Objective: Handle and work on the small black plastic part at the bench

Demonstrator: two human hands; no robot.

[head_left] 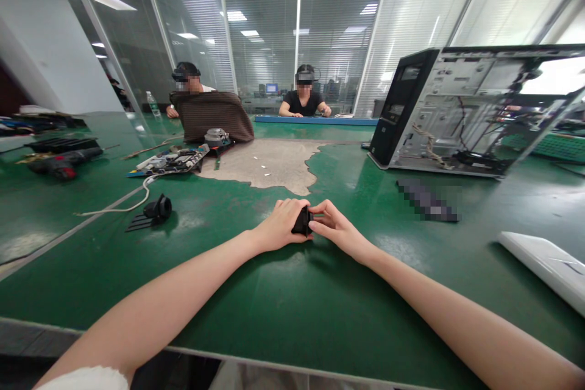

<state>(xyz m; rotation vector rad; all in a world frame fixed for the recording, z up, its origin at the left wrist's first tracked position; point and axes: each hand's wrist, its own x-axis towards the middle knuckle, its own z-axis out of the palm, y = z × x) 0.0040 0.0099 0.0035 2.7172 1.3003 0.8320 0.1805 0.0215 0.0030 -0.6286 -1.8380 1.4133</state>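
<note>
Just above the green table [274, 292], both my hands are closed on a small black plastic part [301, 223], whose exact kind I cannot make out. My left hand [281, 223] wraps round it from the left, hiding much of it. From the right, my right hand [336, 228] pinches its edge between thumb and fingers. Away to the left lies another black part [158, 209] with a round collar and several flat prongs. A circuit board [171, 161] with a white cable [146, 195] rests behind that part.
An opened computer case [402, 109] stands at the right, with a pixelated dark object [427, 200] before it. A white slab [543, 268] lies at the right edge. A power drill [64, 161] is far left. Two people sit across the table near a brown bag [214, 113].
</note>
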